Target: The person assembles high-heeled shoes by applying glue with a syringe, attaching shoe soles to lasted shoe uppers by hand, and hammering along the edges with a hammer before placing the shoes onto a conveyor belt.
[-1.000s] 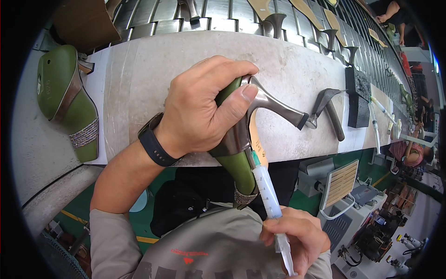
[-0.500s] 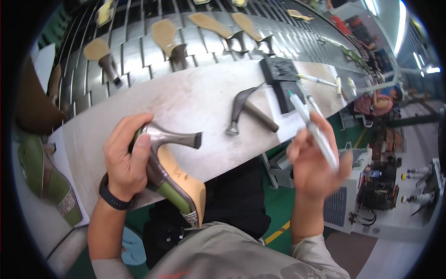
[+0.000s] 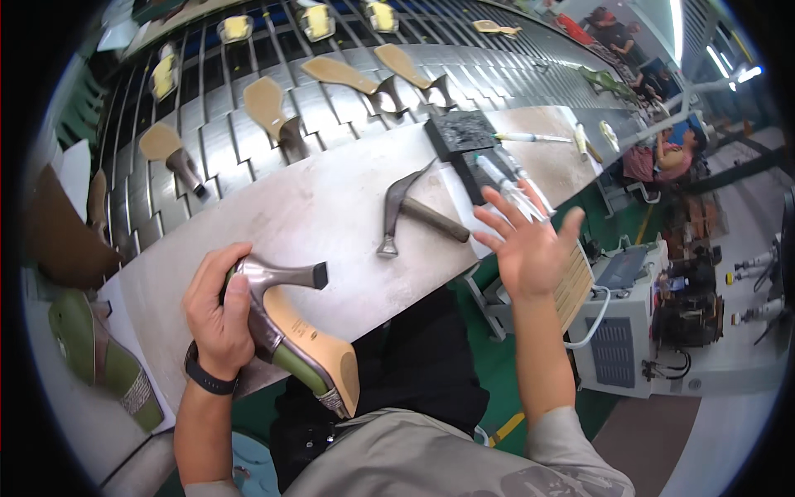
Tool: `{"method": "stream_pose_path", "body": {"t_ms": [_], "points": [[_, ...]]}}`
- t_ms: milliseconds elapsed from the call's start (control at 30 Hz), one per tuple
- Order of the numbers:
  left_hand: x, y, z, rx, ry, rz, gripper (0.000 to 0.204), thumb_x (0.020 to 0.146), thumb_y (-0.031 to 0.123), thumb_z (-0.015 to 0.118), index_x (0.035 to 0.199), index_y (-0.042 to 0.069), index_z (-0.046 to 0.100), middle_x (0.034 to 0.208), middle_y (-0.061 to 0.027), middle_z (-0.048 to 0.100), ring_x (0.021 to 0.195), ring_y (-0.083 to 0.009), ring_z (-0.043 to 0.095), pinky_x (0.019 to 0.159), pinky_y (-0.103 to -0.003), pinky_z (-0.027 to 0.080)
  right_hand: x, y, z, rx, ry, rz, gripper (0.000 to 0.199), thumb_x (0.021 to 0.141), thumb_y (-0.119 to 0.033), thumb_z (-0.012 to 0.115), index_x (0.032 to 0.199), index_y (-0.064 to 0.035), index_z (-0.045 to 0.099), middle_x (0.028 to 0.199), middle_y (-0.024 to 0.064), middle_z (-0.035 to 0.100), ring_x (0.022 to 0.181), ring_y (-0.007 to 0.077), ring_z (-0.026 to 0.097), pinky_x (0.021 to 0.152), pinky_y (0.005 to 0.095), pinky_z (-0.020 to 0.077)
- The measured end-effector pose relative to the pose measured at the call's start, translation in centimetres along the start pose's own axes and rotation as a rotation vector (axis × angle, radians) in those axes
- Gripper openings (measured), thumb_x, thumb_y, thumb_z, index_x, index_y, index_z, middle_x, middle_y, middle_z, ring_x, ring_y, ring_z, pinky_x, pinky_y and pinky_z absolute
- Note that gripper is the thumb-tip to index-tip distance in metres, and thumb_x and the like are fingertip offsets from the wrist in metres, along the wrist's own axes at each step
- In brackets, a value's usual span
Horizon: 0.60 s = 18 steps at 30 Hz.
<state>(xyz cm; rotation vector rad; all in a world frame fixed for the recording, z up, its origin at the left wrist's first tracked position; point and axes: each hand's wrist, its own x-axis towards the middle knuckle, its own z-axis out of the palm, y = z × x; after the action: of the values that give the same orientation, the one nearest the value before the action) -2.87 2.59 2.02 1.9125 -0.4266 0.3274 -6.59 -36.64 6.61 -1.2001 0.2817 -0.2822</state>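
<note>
Grasping a green high-heeled shoe point(image 3: 294, 329) around its heel end, the left hand point(image 3: 217, 308) is holding it over the worktop's near edge point(image 3: 387, 311); the right hand point(image 3: 532, 261) is spreading, released, beside syringes point(image 3: 499, 177).

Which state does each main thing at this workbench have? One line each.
Held green shoe: tilted, sole showing
Left hand: closed around the shoe
Right hand: open, fingers spread
Hammer: lying on the bench, unheld
Syringes: lying at the black block, finger contact unclear
Black block: resting on the bench
Other green shoe: unheld
</note>
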Motion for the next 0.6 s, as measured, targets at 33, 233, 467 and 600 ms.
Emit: {"method": "stream_pose_path", "body": {"t_ms": [33, 233, 467, 600], "points": [[0.0, 0.1, -0.2, 0.004, -0.007, 0.011, 0.032, 0.101, 0.016, 0.057, 0.121, -0.006, 0.07, 0.107, -0.0205, 0.071, 0.097, -0.0305, 0.069, 0.089, -0.036, 0.053, -1.5, 0.4, 0.2, 0.03, 0.036, 0.053, 0.094, 0.103, -0.077, 0.037, 0.152, 0.0033, 0.044, 0.129, 0.0294, 0.068, 0.106, 0.0351, 0.073, 0.083, 0.0428, 0.0601], [1.5, -0.2, 0.9, -0.093, -0.077, 0.191, 0.029, 0.097, 0.014, 0.064, 0.12, -0.004, 0.072, 0.107, -0.0195, 0.073, 0.093, -0.0326, 0.071, 0.085, -0.038, 0.056, -9.5, 4.2, 5.5, -0.319, -0.391, 0.23, 0.043, 0.108, -0.02, 0.062, 0.141, 0.0071, 0.057, 0.128, 0.0208, 0.071, 0.11, 0.0269, 0.074, 0.097, 0.039, 0.0591], [0.4, -1.0, -0.3, -0.136, -0.117, 0.291, 0.041, 0.103, 0.028, 0.059, 0.123, -0.006, 0.07, 0.114, -0.0212, 0.072, 0.097, -0.0286, 0.07, 0.086, -0.037, 0.056, -3.0, 6.9, 13.6, -0.499, -0.97, 0.462, 0.034, 0.1, -0.021, 0.077, 0.119, 0.0057, 0.069, 0.102, 0.0045, 0.071, 0.096, 0.0115, 0.064, 0.084, 0.0296, 0.0542], [0.5, -1.1, 0.1, -0.137, -0.101, 0.289, 0.039, 0.102, 0.028, 0.061, 0.121, -0.004, 0.072, 0.108, -0.0207, 0.073, 0.093, -0.0297, 0.071, 0.084, -0.037, 0.057, -2.1, 6.7, 14.8, -0.393, -1.046, 0.62, 0.034, 0.097, -0.024, 0.082, 0.113, 0.0036, 0.071, 0.096, 0.0038, 0.072, 0.089, 0.011, 0.065, 0.077, 0.0299, 0.0542]]}}
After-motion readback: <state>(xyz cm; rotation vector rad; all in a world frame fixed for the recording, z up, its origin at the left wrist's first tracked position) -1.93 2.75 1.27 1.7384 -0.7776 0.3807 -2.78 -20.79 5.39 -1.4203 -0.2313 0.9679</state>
